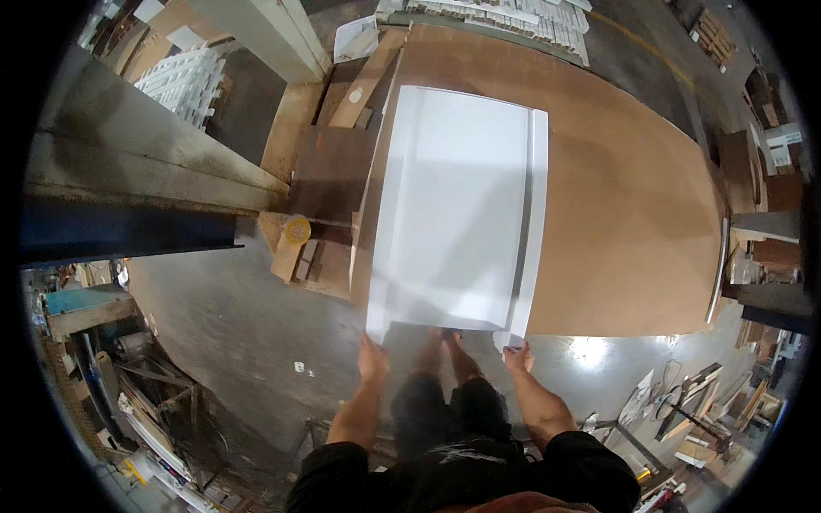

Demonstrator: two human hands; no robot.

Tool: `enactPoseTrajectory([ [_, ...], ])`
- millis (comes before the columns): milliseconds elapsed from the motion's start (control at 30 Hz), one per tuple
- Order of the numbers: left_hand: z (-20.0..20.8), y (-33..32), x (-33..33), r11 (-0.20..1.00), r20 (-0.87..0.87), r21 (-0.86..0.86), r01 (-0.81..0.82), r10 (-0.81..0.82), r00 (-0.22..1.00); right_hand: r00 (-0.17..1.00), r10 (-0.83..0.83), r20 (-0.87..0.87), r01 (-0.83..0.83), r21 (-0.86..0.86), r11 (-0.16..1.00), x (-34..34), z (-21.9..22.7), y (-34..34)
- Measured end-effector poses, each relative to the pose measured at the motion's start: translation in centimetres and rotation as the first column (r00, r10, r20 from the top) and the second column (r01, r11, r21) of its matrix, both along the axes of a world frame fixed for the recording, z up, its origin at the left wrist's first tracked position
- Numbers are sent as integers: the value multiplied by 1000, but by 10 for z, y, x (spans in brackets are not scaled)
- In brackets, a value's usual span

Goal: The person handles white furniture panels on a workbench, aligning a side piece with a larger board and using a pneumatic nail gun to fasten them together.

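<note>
A large white panel (462, 205) with raised strips along its two long sides extends away from me over a brown board (633, 222). My left hand (374, 359) is closed on the panel's near left corner. At the near right corner my right hand (517, 356) grips the end of the other side strip. Both hands are at the near edge, just beyond the front of the brown board. The fingers under the panel are partly hidden, and a shadow falls across its lower right face.
Steel beams (154, 137) stand at the left, with a yellow tape roll (298, 229) on wood pieces beside the board. Beyond the far edge lie stacked white strips (505, 21). Scrap wood and a metal rack (162, 385) occupy the lower left; more scraps (693, 402) lie right.
</note>
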State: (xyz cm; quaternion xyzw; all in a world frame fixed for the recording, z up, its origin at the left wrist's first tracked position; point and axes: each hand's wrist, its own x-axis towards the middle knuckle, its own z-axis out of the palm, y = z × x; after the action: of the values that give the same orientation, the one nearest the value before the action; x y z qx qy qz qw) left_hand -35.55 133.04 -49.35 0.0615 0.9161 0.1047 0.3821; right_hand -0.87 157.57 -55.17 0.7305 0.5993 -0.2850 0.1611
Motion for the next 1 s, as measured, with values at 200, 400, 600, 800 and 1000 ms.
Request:
enactPoseTrajectory([
  [200, -12, -19, -20, 979, -95, 11, 203, -201, 975, 994, -85, -63, 75, -154, 985, -63, 97, 17],
  [400, -11, -17, -30, 983, -16, 66, 173, -173, 985, 998, 46, -49, -42, 84, 996, -36, 41, 3],
  [600, -23, -19, -23, 996, 18, 51, 78, -79, 997, 991, 135, -2, -133, 158, 978, 15, -30, 0],
  [800, -16, -15, -27, 995, -29, 101, 15, -12, 1000, 955, 8, -297, 0, 26, 1000, -21, 21, 0],
  [1000, -28, -21, -17, 989, -89, 143, -45, 58, 994, 959, 112, -261, -106, 36, 994, 4, -6, 13],
])
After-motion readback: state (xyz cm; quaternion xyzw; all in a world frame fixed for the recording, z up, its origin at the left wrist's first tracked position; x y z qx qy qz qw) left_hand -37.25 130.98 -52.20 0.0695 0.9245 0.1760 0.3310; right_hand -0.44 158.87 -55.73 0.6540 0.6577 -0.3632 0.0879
